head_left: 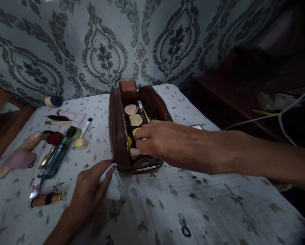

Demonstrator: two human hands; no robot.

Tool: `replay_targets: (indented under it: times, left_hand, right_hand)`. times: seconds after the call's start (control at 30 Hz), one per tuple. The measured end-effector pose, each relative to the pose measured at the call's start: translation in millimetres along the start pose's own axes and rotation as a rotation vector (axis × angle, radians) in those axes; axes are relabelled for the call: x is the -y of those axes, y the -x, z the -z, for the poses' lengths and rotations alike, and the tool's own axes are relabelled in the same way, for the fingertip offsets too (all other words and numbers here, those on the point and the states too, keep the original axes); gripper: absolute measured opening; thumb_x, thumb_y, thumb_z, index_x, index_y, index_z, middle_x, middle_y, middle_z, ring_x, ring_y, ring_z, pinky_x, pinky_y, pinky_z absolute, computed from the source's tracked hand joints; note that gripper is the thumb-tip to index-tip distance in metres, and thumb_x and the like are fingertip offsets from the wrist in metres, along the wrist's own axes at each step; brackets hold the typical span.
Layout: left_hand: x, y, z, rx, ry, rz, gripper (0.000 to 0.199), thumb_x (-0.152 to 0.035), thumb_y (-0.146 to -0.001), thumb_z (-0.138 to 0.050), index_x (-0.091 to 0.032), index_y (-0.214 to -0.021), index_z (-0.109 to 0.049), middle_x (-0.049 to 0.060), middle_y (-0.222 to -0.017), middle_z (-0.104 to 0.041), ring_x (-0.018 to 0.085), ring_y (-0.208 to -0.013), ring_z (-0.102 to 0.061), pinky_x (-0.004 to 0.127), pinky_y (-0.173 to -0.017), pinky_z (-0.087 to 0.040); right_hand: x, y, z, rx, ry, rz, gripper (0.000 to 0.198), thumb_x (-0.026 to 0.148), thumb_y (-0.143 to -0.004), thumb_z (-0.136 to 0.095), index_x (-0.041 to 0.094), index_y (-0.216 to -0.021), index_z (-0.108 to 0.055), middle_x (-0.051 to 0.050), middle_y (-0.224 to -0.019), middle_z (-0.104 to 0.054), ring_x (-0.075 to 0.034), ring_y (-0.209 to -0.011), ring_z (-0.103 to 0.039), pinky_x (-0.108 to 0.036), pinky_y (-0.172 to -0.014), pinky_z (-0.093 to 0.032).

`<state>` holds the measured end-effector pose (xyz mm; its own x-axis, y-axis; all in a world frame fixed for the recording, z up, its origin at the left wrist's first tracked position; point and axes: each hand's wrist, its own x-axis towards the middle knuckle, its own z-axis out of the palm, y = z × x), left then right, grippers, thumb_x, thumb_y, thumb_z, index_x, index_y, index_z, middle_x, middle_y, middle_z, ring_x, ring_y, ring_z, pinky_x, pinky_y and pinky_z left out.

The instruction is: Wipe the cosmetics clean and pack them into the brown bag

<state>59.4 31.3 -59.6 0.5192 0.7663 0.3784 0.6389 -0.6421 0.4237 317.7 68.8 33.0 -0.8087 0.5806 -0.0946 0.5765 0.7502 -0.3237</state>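
Observation:
A brown toiletry bag [116, 136] stands unzipped on the patterned cloth. Inside it sit a pinkish round lid [131, 109], a pale yellow round lid [136, 119] and some slim items along the far side. My right hand [157, 139] reaches into the bag, its fingers bent around another pale yellow round-lidded container [135, 131], mostly covered by them. Pinched in my left hand [91, 183] is a white cloth or tissue [113, 190], right by the bag's front left corner and zipper end.
Cosmetics lie on the left: a dark green bottle [55, 158], a pink tube [72, 115], a small yellow-lidded jar [81, 143], a gold-and-black tube [48, 199] and a pink sponge-like piece [21, 159]. A patterned curtain [139, 41] hangs behind. Cables [287, 114] run at right.

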Motion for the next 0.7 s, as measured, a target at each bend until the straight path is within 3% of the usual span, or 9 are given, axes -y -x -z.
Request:
replay_targets:
  times: [0.1,0.27,0.43,0.7]
  left_hand:
    - [3,1,-2,0.006,0.049,0.034,0.017,-0.025,-0.097,-0.049,-0.018,-0.1,-0.065,0.003,-0.091,-0.078,0.014,-0.078,-0.076,0.017,-0.068,-0.056]
    - [5,3,-4,0.034,0.09,0.062,0.017,-0.023,-0.096,-0.05,-0.018,-0.1,-0.065,0.003,-0.088,-0.078,0.013,-0.072,-0.074,0.017,-0.065,-0.055]
    - [6,1,-5,0.057,0.114,0.085,0.017,-0.023,-0.097,-0.048,-0.019,-0.096,-0.065,0.001,-0.081,-0.076,0.013,-0.066,-0.072,0.017,-0.061,-0.054]
    - [12,7,-10,0.052,0.108,0.058,0.016,-0.023,-0.097,-0.049,-0.02,-0.099,-0.064,0.001,-0.085,-0.076,0.013,-0.071,-0.073,0.017,-0.065,-0.054]
  right_hand:
    - [0,-1,3,0.026,-0.042,0.042,0.026,-0.011,-0.075,-0.047,0.015,-0.074,-0.053,-0.004,-0.087,-0.06,-0.014,-0.078,-0.053,-0.028,-0.071,-0.037]
    - [-14,-1,4,-0.029,-0.256,0.08,0.024,0.011,-0.096,-0.043,0.017,-0.073,-0.046,0.001,-0.072,-0.052,-0.01,-0.062,-0.042,-0.027,-0.062,-0.033]
    - [-10,-12,4,0.035,-0.277,0.008,0.026,0.009,-0.094,-0.046,0.017,-0.069,-0.043,0.002,-0.07,-0.05,-0.01,-0.062,-0.04,-0.027,-0.062,-0.031]
    - [-3,-10,9,0.04,-0.272,-0.017,0.026,0.015,-0.097,-0.045,0.016,-0.072,-0.049,0.0,-0.075,-0.054,-0.01,-0.065,-0.044,-0.026,-0.063,-0.032]
